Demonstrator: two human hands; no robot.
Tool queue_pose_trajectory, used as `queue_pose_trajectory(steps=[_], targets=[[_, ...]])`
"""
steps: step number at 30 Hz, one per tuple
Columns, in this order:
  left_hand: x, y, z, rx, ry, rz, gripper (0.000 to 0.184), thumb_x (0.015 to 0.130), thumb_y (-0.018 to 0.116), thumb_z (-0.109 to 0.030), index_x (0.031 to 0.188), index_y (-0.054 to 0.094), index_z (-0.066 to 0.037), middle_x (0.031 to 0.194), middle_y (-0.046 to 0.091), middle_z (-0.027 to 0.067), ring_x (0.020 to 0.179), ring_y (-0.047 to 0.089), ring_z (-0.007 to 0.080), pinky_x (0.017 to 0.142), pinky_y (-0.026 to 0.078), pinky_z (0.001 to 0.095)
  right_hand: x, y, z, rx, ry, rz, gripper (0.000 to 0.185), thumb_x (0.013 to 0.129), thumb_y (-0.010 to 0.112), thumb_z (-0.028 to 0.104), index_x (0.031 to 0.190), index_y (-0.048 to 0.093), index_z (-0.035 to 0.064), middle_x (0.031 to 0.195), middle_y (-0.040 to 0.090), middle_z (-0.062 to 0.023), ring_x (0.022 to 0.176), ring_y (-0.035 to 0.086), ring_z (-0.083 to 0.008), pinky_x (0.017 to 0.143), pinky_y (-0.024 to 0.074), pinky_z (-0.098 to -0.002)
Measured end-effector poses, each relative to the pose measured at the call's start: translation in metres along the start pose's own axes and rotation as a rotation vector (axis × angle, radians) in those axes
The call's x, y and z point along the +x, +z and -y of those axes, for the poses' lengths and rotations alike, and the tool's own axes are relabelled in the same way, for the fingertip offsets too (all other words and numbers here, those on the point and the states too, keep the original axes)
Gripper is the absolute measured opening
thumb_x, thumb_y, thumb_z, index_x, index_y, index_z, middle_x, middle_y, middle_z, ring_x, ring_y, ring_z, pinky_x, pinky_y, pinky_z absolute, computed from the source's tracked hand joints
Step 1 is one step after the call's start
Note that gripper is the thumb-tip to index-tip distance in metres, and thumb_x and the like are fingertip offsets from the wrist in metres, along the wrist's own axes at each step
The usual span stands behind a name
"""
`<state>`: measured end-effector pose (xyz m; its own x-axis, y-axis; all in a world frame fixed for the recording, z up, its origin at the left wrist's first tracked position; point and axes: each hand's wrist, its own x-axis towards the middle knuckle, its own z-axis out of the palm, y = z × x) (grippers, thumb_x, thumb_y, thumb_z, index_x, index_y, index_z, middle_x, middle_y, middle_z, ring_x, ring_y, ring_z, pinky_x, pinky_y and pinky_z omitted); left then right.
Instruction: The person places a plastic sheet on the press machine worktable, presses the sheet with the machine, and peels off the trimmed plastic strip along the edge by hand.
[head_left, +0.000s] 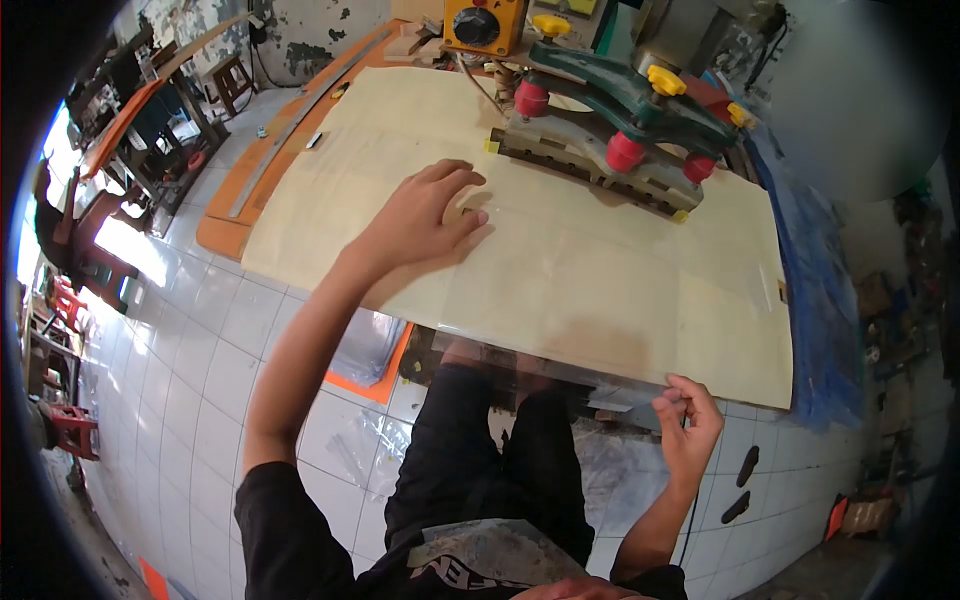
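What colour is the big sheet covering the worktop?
Pale yellow; the sheet shows best in the head view.

Pale capital letters (458, 574), looking like "EEN", are standing on the front of the person's dark shirt (480, 550), the first one reading unclearly.

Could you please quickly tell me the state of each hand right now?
Left hand: open, loosely curled, holding nothing visible.
Right hand: closed, apparently pinching the edge of the clear plastic sheet.

The clear sheet (570, 270) looks glossy plastic, the tabletop (330, 180) matt.
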<state>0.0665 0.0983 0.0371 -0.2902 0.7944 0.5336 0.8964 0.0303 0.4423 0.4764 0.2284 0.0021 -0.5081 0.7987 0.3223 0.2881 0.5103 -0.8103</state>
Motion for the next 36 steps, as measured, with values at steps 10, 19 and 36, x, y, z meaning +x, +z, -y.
queue_pose_trajectory(steps=[10, 19, 36], targets=[[0.027, 0.027, 0.044, -0.041, 0.039, 0.195, 0.036, 0.091, 0.064, -0.017, 0.123, 0.067, -0.002, 0.134, 0.056, 0.0232, 0.125, 0.055, 0.0402, 0.105, 0.045, 0.0442, 0.008, 0.0, -0.002, -0.05, -0.157, 0.036, 0.028, 0.078, 0.082, 0.003, 0.104, 0.073, -0.0004, 0.085, 0.069, -0.0094, 0.068, 0.064, -0.0115, 0.06, 0.0491, -0.0238], [0.024, 0.034, 0.05, 0.055, 0.101, 0.154, 0.032, 0.091, 0.064, -0.018, 0.119, 0.069, -0.002, 0.131, 0.058, 0.025, 0.123, 0.056, 0.0399, 0.105, 0.045, 0.0446, 0.008, 0.003, -0.005, -0.031, -0.17, 0.001, 0.025, 0.08, 0.082, 0.009, 0.101, 0.073, 0.0004, 0.084, 0.068, -0.0101, 0.067, 0.063, -0.0133, 0.058, 0.0474, -0.0242], [0.024, 0.036, 0.057, 0.03, 0.112, 0.15, 0.035, 0.091, 0.063, -0.021, 0.12, 0.069, -0.004, 0.133, 0.058, 0.0239, 0.123, 0.056, 0.0394, 0.105, 0.045, 0.0447, 0.032, 0.023, 0.021, -0.53, -0.635, 0.272, 0.038, 0.077, 0.083, 0.029, 0.106, 0.071, 0.008, 0.117, 0.065, -0.0116, 0.116, 0.061, -0.0357, 0.102, 0.0462, -0.0542]])
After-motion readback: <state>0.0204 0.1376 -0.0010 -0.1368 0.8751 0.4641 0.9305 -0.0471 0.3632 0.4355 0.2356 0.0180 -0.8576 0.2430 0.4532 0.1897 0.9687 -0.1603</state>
